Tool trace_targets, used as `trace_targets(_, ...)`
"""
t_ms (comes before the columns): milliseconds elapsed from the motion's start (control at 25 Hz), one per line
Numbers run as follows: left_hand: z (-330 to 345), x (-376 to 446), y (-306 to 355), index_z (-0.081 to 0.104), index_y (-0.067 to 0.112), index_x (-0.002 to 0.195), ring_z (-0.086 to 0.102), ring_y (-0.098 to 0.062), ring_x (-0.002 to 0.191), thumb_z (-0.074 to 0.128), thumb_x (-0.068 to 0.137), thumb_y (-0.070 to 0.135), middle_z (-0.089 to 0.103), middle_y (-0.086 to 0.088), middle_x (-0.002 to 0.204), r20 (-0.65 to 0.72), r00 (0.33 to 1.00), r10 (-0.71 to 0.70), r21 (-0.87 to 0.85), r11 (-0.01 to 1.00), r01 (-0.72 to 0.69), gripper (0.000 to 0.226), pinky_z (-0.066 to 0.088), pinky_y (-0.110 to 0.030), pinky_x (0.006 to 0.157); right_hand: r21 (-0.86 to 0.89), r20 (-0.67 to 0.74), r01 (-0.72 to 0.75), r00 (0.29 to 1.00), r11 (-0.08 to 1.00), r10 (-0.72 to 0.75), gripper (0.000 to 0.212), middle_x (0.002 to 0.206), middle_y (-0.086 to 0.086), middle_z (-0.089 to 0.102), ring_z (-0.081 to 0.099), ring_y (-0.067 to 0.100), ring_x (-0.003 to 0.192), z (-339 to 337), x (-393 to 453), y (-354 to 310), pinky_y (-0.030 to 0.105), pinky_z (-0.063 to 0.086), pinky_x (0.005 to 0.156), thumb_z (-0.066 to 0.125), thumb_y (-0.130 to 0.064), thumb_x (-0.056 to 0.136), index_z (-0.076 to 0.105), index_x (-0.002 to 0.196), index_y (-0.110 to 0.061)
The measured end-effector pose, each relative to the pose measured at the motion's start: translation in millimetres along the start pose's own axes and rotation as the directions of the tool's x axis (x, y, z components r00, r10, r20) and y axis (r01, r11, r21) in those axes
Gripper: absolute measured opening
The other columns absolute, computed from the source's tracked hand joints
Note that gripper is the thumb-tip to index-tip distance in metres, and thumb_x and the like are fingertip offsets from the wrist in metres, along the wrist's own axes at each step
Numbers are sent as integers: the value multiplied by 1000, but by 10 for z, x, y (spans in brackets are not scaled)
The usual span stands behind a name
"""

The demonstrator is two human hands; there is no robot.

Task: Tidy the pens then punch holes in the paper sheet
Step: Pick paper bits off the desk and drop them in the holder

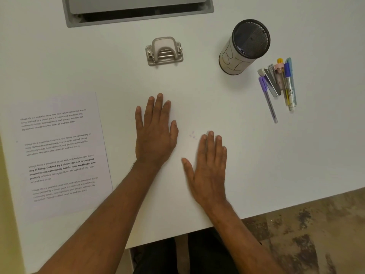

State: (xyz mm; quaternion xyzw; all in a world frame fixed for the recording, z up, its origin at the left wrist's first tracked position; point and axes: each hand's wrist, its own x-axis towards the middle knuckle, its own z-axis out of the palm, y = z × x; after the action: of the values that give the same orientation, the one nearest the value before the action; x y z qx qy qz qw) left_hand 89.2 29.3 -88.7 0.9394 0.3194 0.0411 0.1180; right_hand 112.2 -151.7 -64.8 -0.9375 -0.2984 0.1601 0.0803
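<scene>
White table [296,155] is filling most of the view, with a grey hatch [138,14] set into its far edge. Printed paper sheet [61,155] is lying flat at the near left, text side up, well apart from both hands. Left hand [156,133] is resting palm-down on the table centre, fingers flat and spread, gripping nothing. Right hand [209,171] is lying palm-down just beside it, nearer the table edge, fingers extended, also empty. Mesh pen cup [245,46] is standing upright at the far right, wrapped in a paper label with marker strokes; can't tell whether anything is inside. Hole punch [165,51] is sitting far centre, beyond the left hand, handle up, nothing under it. Pens [280,84] are lying in a loose bundle just right of the cup, outside it, mixed with a metal clip-like piece. One purple pen [268,99] is angling off at the bundle's left edge.
</scene>
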Motion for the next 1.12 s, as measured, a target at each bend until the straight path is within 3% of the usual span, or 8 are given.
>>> trace_targets(160, 9, -2, -8, 32, 17, 161, 18, -28, 162, 38, 108, 40, 23, -8, 173, 1, 1000, 2, 9, 1000, -2, 59, 11, -56, 131, -42, -18, 45, 999, 998, -45, 82, 175, 11, 3, -1, 31, 162, 36, 235, -113, 54, 8, 131, 10, -67, 105, 10, 166, -13)
trace_targets(320, -27, -9, 4, 33, 15, 161, 19, -28, 162, 37, 107, 38, 25, -8, 173, -3, 1000, 6, -11, 1000, -6, 58, 13, -57, 131, 215, -134, 2, 991, 977, 27, 69, 169, 5, 29, 23, 25, 156, -17, 404, 28, 47, 19, 126, 47, -58, 104, 35, 161, -20)
trace_targets(400, -41, -14, 2, 34, 15, 161, 19, -27, 162, 37, 107, 37, 25, -8, 173, -3, 1000, 6, -17, 1000, -7, 58, 13, -57, 131, 230, -158, 21, 987, 973, 16, 64, 159, -4, 42, 32, 20, 147, -77, 482, 140, 42, 25, 118, 61, -61, 96, 49, 151, -31)
trace_targets(480, -50, -19, 5, 34, 15, 161, 19, -27, 162, 37, 107, 37, 25, -8, 173, -1, 1000, 4, -23, 1000, -4, 59, 12, -57, 131, 236, -145, 30, 989, 971, 5, 57, 150, -13, 46, 35, 15, 140, -129, 574, 191, 38, 28, 113, 66, -66, 90, 57, 141, -43)
trace_targets(640, -50, -22, 7, 34, 15, 161, 19, -27, 162, 38, 107, 37, 24, -8, 173, -1, 1000, -1, -22, 1000, 1, 59, 13, -57, 131, 347, -185, 38, 982, 937, 29, 34, 129, -22, 50, 37, 5, 121, -137, 683, 180, 31, 29, 101, 73, -59, 87, 71, 117, -45)
trace_targets(880, -29, -20, 0, 33, 16, 162, 19, -27, 162, 37, 107, 38, 24, -8, 173, -1, 1000, 1, -4, 1000, -1, 59, 13, -57, 131, 406, -199, 29, 978, 913, 58, 4, 103, -26, 47, 38, -1, 102, -105, 680, 98, 25, 24, 89, 73, -43, 92, 74, 95, -40)
trace_targets(1120, -33, -14, 0, 32, 15, 162, 18, -27, 162, 36, 108, 38, 23, -8, 173, 3, 1000, 3, 3, 1000, -3, 59, 14, -57, 130, 264, -285, 74, 959, 962, 4, 12, 100, -8, 64, 53, 16, 96, -99, 666, 36, 32, 39, 84, 63, -34, 101, 69, 93, -27)
